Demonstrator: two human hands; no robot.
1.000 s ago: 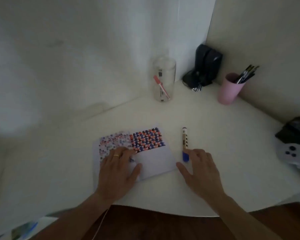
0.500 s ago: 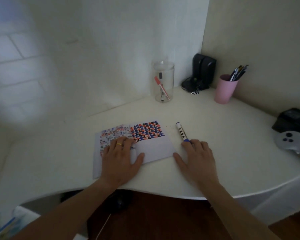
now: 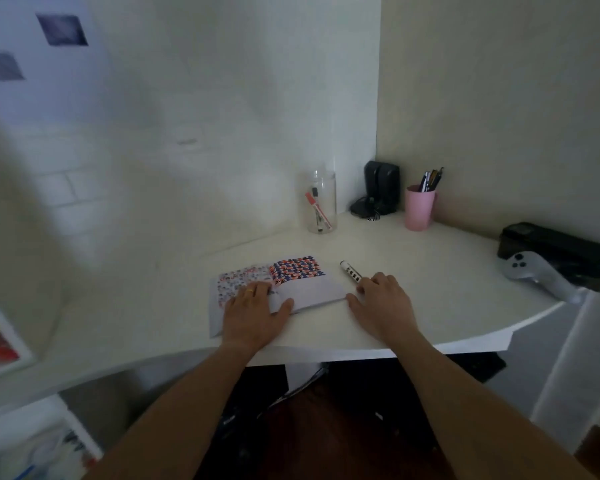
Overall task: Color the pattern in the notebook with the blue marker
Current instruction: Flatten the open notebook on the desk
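White desk (image 3: pixel 430 271) is being used: the notebook (image 3: pixel 312 289) is being pressed flat by the left hand (image 3: pixel 253 313), fingers spread open. At its three o'clock, the blue marker (image 3: pixel 350 271) is being touched, ungripped, by the flat, open right hand (image 3: pixel 383 303).

White corner desk (image 3: pixel 430 289) carrying it all. Open notebook (image 3: pixel 312 289) lies near the front edge, marker (image 3: pixel 350 271) just to its right (near end hidden under fingers). Both hands rest on the surface: left hand (image 3: pixel 253 315) flat across the notebook, right hand (image 3: pixel 383 304) beside it. Along the back: clear jar (image 3: pixel 318 201), black speakers (image 3: pixel 381 190), pink cup (image 3: pixel 420 207). Far right, a grey controller (image 3: pixel 534 271) against a black box (image 3: pixel 561 249).
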